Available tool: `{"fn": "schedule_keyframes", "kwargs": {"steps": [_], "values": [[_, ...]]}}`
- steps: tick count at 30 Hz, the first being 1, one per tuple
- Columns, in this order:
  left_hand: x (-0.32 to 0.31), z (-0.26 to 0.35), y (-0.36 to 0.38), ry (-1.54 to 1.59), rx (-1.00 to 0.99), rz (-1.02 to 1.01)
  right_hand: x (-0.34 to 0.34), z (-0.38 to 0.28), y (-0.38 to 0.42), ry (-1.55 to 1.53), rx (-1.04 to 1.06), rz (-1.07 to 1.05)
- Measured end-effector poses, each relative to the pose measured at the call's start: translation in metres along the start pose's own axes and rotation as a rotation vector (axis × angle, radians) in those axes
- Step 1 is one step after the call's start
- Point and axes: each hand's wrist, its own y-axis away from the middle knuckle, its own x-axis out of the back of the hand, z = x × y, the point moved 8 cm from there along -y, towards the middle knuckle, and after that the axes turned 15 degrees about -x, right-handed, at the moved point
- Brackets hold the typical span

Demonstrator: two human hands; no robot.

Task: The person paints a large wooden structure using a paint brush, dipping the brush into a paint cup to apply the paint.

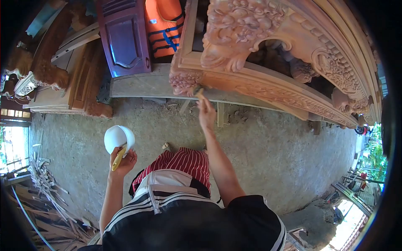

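Note:
My left hand (123, 161) holds a white bowl (116, 138) together with a yellow-handled brush (119, 158), whose head lies at the bowl's rim. My right hand (206, 112) is closed on the handle of another brush (198, 90). That brush's bristles are at the lower edge of the carved wooden furniture (234, 83), beside its carved corner (184, 83). What is inside the bowl cannot be made out.
Behind the furniture's corner hang an orange life vest (164, 31) and a dark red door panel (124, 39). More wooden furniture (77, 90) stands at the left. Wood scraps (50, 180) lie at the lower left on the concrete floor (163, 125).

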Motion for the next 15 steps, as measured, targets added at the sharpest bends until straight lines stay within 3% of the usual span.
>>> {"fn": "schedule_keyframes", "kwargs": {"steps": [2, 4, 6, 9, 11, 13, 15], "values": [[-0.006, 0.013, 0.001, -0.022, -0.011, -0.012, 0.038, 0.004, 0.002, 0.012, 0.019, 0.204], [-0.008, 0.025, -0.004, -0.033, -0.027, -0.019, 0.086, 0.016, -0.007, 0.11, 0.18, 0.559], [-0.005, 0.033, -0.007, -0.049, -0.042, -0.041, 0.121, 0.014, -0.012, -0.052, 0.011, 0.692], [0.008, 0.033, -0.021, -0.072, 0.018, -0.001, 0.104, 0.056, -0.041, -0.079, 0.128, 0.772], [0.003, 0.03, -0.021, -0.087, 0.034, -0.017, 0.042, -0.026, 0.001, 0.182, -0.101, 0.602], [-0.001, 0.024, -0.018, -0.096, 0.052, -0.027, -0.017, -0.04, 0.021, 0.259, 0.154, 0.421], [-0.006, 0.021, -0.018, -0.073, 0.077, -0.034, -0.014, -0.029, 0.03, 0.171, 0.085, 0.397]]}}
